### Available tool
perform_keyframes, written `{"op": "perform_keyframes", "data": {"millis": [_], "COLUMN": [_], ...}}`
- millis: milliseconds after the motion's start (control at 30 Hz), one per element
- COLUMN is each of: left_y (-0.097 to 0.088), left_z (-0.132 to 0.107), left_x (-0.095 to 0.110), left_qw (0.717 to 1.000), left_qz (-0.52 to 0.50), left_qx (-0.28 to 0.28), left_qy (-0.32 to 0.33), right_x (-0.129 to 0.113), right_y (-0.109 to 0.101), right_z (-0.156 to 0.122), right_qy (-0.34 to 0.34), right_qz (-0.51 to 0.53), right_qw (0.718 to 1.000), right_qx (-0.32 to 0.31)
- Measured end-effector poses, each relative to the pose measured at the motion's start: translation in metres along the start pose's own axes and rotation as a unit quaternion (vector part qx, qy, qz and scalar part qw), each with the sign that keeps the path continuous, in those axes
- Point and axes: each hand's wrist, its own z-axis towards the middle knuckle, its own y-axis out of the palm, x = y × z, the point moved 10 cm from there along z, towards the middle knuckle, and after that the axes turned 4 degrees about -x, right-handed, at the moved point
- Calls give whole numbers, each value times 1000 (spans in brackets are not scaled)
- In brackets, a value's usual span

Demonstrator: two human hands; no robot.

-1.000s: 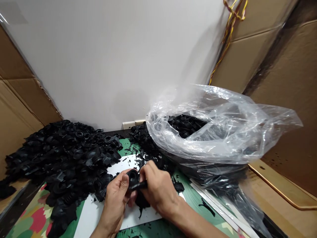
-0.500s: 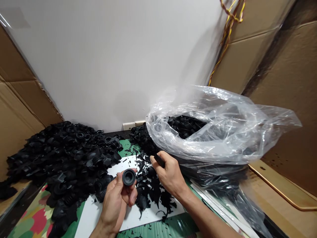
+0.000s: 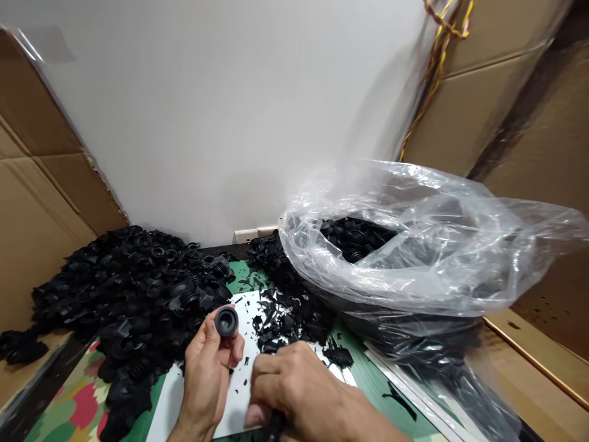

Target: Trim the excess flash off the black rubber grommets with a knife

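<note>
My left hand (image 3: 205,368) is closed around a small round black rubber bellows part (image 3: 226,321), its hollow open end turned up toward me. Closer to the front, my right hand (image 3: 294,383) is curled knuckles-up around a dark, handle-like object (image 3: 276,425); most of that object is hidden by the fingers. Both hands are over a white sheet (image 3: 232,402). Torn black rubber scraps (image 3: 294,319) lie behind the right hand, on the sheet and up to the bag.
At left is a large heap of ribbed black rubber parts (image 3: 138,288). A clear plastic bag (image 3: 414,285) of similar parts stands at right. Cardboard (image 3: 46,184) flanks the white wall (image 3: 207,110). A black strip (image 3: 399,402) lies on the green surface (image 3: 368,380).
My right hand has come down toward me and turned knuckles-up. The scraps have shifted back toward the bag, baring more white sheet. My left hand still holds the rubber part, slightly further left.
</note>
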Motion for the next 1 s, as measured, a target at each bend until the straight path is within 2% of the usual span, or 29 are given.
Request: {"op": "perform_keyframes", "data": {"millis": [67,167,233,400,533,700,1000], "left_y": [2,6,10,18,20,19,21], "left_z": [0,-1,-3,-6,-5,-5,-8], "left_x": [4,1,-3,-7,-13,-20,-20], "left_qw": [1000,999,998,997,995,993,993], "left_qz": [2,11,14,10,6,3,-6], "left_qx": [-16,-40,-55,-71,-81,-83,-71], "left_qy": [9,-6,-16,-34,-55,-80,-95], "right_x": [9,31,41,52,61,67,70], "right_y": [0,-4,-1,1,0,-1,-1], "right_z": [-2,-4,-4,-5,-9,-10,-10], "right_qy": [26,87,112,166,209,210,206], "right_qz": [2,-18,-28,-43,-50,-46,-36], "right_qw": [1000,996,993,985,976,976,978], "right_qx": [-3,21,11,-33,-43,-22,-1]}}
